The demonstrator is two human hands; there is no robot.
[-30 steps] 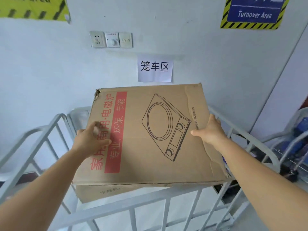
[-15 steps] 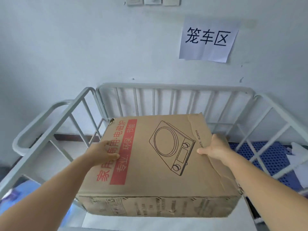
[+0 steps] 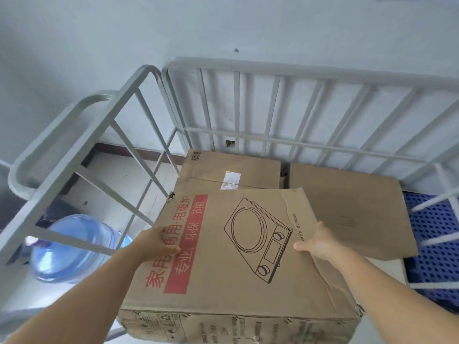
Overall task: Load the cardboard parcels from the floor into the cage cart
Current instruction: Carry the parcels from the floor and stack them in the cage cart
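Nearby, parcels (image 3: 248, 173) (perhaps two) under box (image 3: 238, 256).

We count three cardboard parcels in all: one printed parcel (image 3: 238, 256) with a red band and a line drawing of a cooker at six o'clock, one parcel with a white label (image 3: 231, 170) at twelve o'clock, and one plain parcel (image 3: 347, 209) at two o'clock. We count two hands, our left hand (image 3: 156, 242) at eight o'clock on the printed parcel and our right hand (image 3: 320, 242) at four o'clock on it. There is one grey cage cart (image 3: 298, 75) around the parcels, one blue water jug (image 3: 74, 247) at nine o'clock outside its bars, and one blue perforated panel (image 3: 434, 234) at three o'clock.
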